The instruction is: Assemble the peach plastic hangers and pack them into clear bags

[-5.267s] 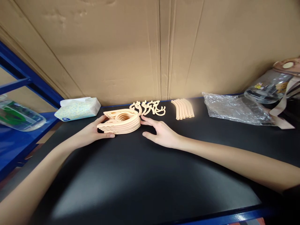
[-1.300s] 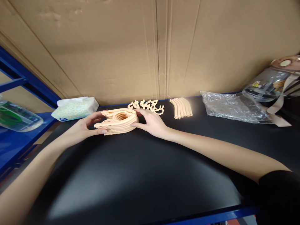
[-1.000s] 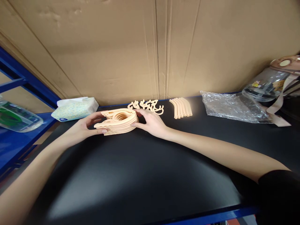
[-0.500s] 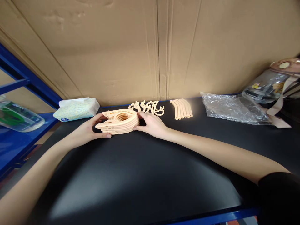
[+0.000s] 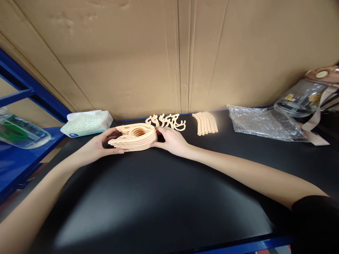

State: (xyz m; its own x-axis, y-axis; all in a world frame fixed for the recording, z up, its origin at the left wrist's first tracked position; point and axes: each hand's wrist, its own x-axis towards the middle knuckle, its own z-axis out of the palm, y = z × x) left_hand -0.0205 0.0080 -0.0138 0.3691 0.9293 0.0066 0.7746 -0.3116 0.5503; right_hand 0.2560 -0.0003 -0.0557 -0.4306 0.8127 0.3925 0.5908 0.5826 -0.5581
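A neat stack of peach-coloured plastic hanger pieces (image 5: 136, 143), each with a rounded loop at its right end, lies on the black tabletop (image 5: 159, 197). My left hand (image 5: 102, 146) grips the stack's left end, thumb along the front and fingers behind, partly hidden. At the rounded right end, my right hand (image 5: 171, 141) holds the stack between thumb and fingers. Just behind it lies a loose group of peach hooks (image 5: 168, 121). Several slim curved hanger arms (image 5: 204, 123) lie side by side to the right of the hooks.
A tissue pack (image 5: 87, 123) sits at the back left, beside a blue metal frame (image 5: 16, 93) with a clear bottle (image 5: 23, 130). To the right are a crumpled clear plastic bag (image 5: 265, 123) and a large strapped bottle (image 5: 300, 97). Cardboard (image 5: 132, 53) stands behind the table.
My left thumb has drawn back slightly to the left along the stack's front. My right hand and the stack look almost unmoved.
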